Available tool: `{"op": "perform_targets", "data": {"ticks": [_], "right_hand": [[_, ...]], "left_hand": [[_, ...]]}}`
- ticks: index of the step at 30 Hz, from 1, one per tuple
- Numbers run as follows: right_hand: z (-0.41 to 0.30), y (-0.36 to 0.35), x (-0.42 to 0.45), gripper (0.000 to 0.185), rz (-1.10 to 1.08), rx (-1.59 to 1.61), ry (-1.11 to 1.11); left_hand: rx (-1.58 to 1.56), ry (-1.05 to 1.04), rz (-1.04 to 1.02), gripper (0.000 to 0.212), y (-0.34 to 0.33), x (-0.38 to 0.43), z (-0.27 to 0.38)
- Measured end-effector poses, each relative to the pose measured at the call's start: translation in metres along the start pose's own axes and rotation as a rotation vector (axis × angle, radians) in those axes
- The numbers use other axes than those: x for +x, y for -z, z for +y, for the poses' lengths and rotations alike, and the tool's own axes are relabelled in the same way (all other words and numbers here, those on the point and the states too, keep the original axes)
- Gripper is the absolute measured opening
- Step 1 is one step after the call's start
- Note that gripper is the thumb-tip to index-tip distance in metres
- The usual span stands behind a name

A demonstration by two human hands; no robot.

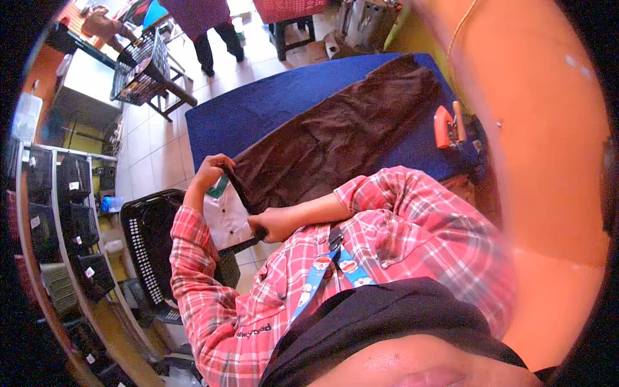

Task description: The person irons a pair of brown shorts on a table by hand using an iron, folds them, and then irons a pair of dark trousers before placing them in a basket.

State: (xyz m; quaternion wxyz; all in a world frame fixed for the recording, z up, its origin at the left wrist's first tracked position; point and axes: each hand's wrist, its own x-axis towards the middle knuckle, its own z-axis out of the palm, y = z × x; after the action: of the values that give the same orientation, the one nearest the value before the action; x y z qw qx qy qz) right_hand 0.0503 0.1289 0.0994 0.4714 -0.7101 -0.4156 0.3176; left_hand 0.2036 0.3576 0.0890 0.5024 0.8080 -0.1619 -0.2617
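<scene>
A long piece of dark brown cloth (333, 130), seemingly a garment, lies creased across a blue cloth-covered table (242, 116). My left hand (213, 170) pinches its near left corner, past the table's edge. Lower down, my right hand (274, 225) is closed on the same edge, close to my chest. Between the two hands the edge runs fairly straight. Below it shows a white item (226, 215) with small dark dots and a green patch (218, 187); I cannot tell what it is. An orange iron (442, 126) with a wooden handle rests at the table's right end.
To my left stand a black plastic crate (145, 251) and a rack (55, 193) of dark baskets. Beyond the table are a person (200, 24) in purple, a basket (142, 67) on a stand and a metal container (370, 22). An orange wall (551, 145) rises at right.
</scene>
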Motion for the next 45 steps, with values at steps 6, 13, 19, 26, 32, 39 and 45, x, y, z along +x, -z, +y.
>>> {"op": "perform_targets", "data": {"ticks": [6,13,19,26,32,39,45], "right_hand": [[-0.059,-0.039,0.077,0.042,-0.139,0.044,0.222],[-0.044,0.001,0.073,0.042,-0.176,0.182,0.201],[0.114,0.111,-0.059,0.029,0.564,0.1,-0.379],[0.26,0.222,-0.276,0.026,1.365,0.384,-0.976],[0.272,0.278,-0.292,0.052,1.532,0.371,-1.201],[0.302,0.301,-0.3,0.035,1.621,-0.004,-1.17],[0.349,0.308,-0.32,0.032,1.789,0.01,-1.146]], "left_hand": [[0.192,0.075,-0.039,0.04,0.068,-0.096,0.039],[0.823,0.292,0.251,0.032,0.086,-0.16,0.002],[0.554,0.324,0.342,0.009,-0.045,-0.121,-0.01],[0.486,0.461,0.264,0.013,-0.188,-0.082,0.002],[0.26,0.952,0.683,0.034,-0.237,-0.099,-0.092],[-0.608,1.386,1.322,0.068,-0.232,-0.081,-0.094],[-0.735,1.521,1.298,0.073,-0.231,-0.071,-0.094]]}}
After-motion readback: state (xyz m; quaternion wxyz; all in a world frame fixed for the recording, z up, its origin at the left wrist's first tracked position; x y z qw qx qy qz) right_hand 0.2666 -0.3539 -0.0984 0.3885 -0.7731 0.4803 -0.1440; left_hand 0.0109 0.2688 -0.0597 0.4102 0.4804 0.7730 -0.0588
